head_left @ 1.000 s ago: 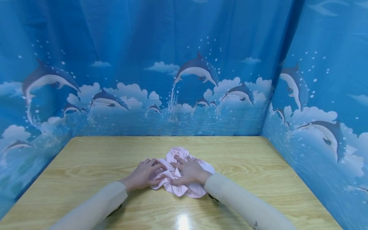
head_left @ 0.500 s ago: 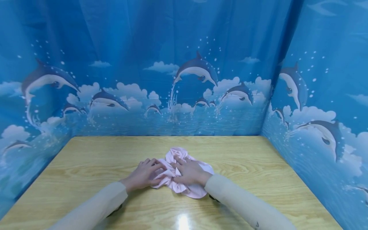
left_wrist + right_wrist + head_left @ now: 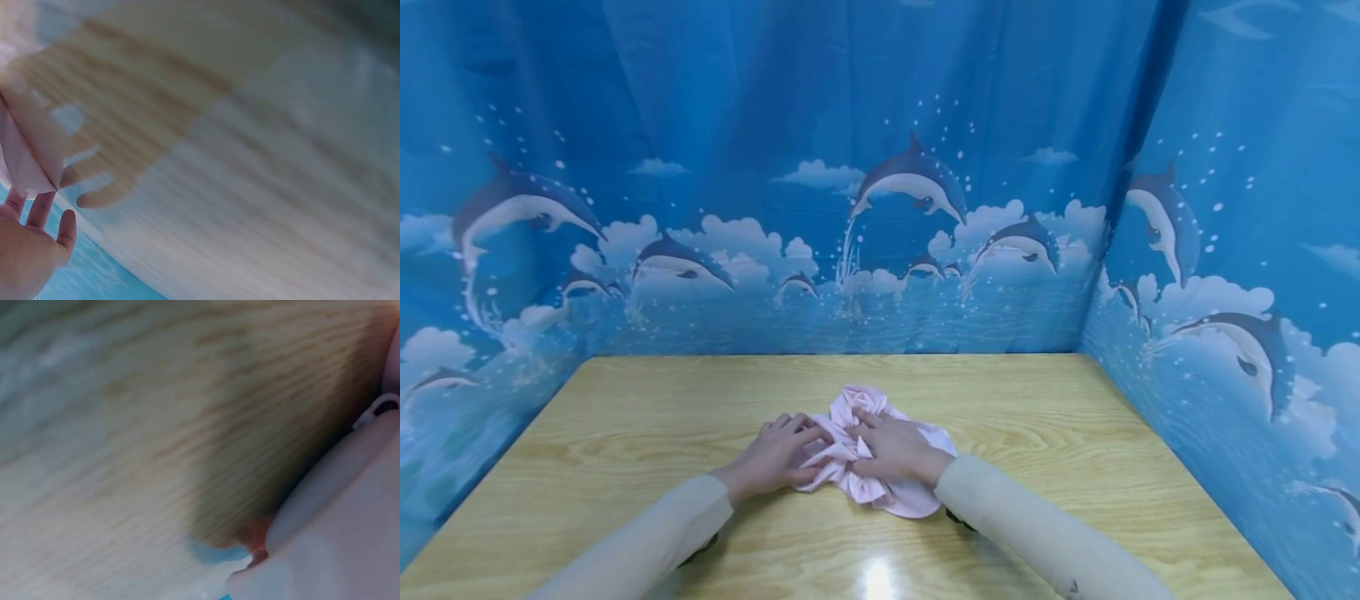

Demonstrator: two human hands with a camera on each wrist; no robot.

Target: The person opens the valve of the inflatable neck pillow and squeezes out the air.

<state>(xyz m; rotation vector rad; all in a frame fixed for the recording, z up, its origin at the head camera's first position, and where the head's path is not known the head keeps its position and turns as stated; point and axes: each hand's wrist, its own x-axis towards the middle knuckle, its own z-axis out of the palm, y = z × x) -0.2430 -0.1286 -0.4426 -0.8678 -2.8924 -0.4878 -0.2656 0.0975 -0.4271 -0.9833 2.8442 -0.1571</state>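
Observation:
A crumpled pink cloth (image 3: 856,402) lies on the wooden table (image 3: 1060,433) near its middle. My left hand (image 3: 775,454) rests on the cloth's left edge with fairly straight fingers. My right hand (image 3: 895,450) lies flat on top of the cloth, fingers spread, pressing it down. The fabric is bunched up between the two hands. The left wrist view shows my left hand (image 3: 28,250) with straight fingers beside a pink fold of the cloth (image 3: 19,162). The right wrist view is blurred: wood grain (image 3: 125,425) and a pale rounded shape I cannot identify.
Blue curtains printed with dolphins (image 3: 917,179) close in the table at the back, left and right. Bare wood lies on both sides of the cloth and behind it. Pale long sleeves (image 3: 1037,542) cover both forearms.
Almost nothing has moved. The cloth's right edge has drawn in slightly toward the hands, and both hands stay on it.

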